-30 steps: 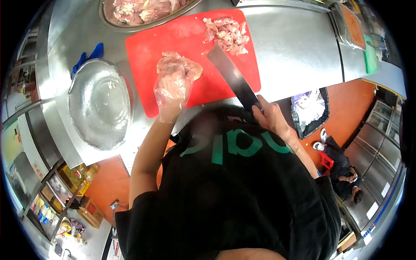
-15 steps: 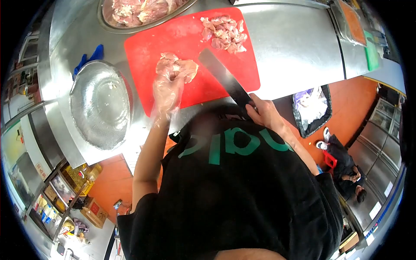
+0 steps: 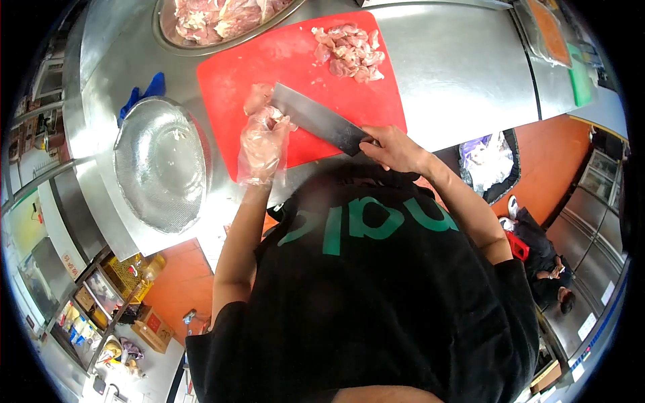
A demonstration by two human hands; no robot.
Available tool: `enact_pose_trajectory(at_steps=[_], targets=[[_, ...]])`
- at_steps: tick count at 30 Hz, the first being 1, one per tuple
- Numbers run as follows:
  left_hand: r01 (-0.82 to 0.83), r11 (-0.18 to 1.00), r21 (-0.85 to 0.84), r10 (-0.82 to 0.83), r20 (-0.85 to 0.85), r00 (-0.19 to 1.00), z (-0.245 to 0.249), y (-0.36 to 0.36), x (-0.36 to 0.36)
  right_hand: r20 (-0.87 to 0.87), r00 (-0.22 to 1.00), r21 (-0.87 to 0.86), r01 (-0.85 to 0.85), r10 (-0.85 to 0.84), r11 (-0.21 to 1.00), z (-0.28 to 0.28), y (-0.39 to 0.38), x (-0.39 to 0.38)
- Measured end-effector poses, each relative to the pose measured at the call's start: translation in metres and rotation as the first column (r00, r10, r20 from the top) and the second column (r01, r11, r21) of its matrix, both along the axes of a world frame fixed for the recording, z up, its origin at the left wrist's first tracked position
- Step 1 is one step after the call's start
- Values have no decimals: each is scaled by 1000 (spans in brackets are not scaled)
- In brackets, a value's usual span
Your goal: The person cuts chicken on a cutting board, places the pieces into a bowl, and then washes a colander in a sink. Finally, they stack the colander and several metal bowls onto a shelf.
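Observation:
A broad-bladed cleaver (image 3: 316, 120) is in my right hand (image 3: 396, 149), fingers closed around its handle. Its blade slants over the red cutting board (image 3: 242, 64), the tip end against the raw chicken piece (image 3: 257, 99). Wearing a clear plastic glove, my left hand (image 3: 263, 144) presses that chicken with bent fingers; the glove and blade hide part of the meat. Toward the board's far right corner lies a pile of cut chicken chunks (image 3: 349, 52).
Beyond the board stands a metal bowl (image 3: 176, 41) of raw chicken. A wire mesh strainer (image 3: 161, 164) and a blue cloth-like item (image 3: 142, 91) sit at left. A lined bin (image 3: 487, 164) is below the counter at right; a seated person (image 3: 537, 252) is farther back.
The cleaver has moved left onto the chicken, its blade turning flatter toward my left hand. My left fingers have drawn in over the meat, which looks more bunched up.

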State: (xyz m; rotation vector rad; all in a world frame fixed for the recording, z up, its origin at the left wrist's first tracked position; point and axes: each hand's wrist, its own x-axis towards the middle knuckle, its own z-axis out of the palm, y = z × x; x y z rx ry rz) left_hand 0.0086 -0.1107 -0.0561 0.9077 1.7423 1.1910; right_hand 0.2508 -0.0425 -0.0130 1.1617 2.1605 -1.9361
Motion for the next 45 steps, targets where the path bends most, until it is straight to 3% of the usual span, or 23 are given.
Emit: enact_pose_trajectory(at_steps=[4,6,10,12,16,18,20,22,26,28,29,31,32,34,35,36,38,40,42,44,45], targets=[[59,998,-33,-62,-126,990,11,1,-4,111,993,-198,-26,49,980,-6,12,2],[153,984,88,-106,-399,911,7,0,-6,64,993,-274,-80,101,958,-15,17,2],[174,985,20,-134,-555,821,9,-1,-4,0,999,-391,-36,39,920,-15,24,-18],[251,967,46,-167,-630,759,14,-1,-3,-116,993,-460,-35,-21,887,-21,27,-27],[303,950,73,-200,-602,773,9,4,-16,-123,992,-559,-34,-42,828,-42,32,-26],[176,981,-83,-188,-168,968,32,10,-17,-141,988,-589,-29,-67,808,-30,31,-16],[211,977,6,-207,-182,961,38,11,-17,-63,997,-675,-6,-49,737,-23,31,-6],[311,950,-9,-250,-619,745,46,8,-10,-69,995,-695,-1,-66,719,-30,27,-3],[391,915,-103,-367,-616,697,4,5,-16,-132,982,-669,13,-136,744,-46,20,-22],[485,874,-12,-380,-639,669,-6,5,-22,-161,972,-655,22,-168,755,-53,18,-30],[490,872,-12,-383,-640,666,11,8,-19,-183,968,-678,5,-175,735,-54,18,-32],[343,919,-197,-395,-437,808,45,12,-20,-204,962,-699,-12,-183,715,-52,18,-29],[343,919,-197,-395,-436,808,43,12,-23,-195,966,-727,-28,-167,686,-46,19,-23],[319,945,-71,-326,-166,931,36,14,-34,-188,971,-753,-47,-146,656,-45,19,-16],[328,937,-117,-348,-273,897,34,14,-32,-192,971,-774,-59,-145,630,-48,18,-13],[331,936,-118,-351,-269,897,31,13,-31,-192,971,-796,-68,-145,602,-49,17,-10],[515,857,12,-350,-720,599,26,13,-27,-187,969,-782,-48,-161,622,-48,16,-19],[547,836,-49,-429,-681,594,31,14,-26,-185,967,-768,-30,-177,640,-52,14,-31],[576,810,-107,-500,-640,583,32,14,-27,-207,944,-859,-50,-256,509,-62,13,-42],[431,891,-142,-437,-529,728,35,16,-27,-213,942,-862,-56,-259,503,-60,13,-45],[429,892,-141,-434,-531,728,39,14,-30,-223,943,-857,-70,-246,511,-60,13,-42]])
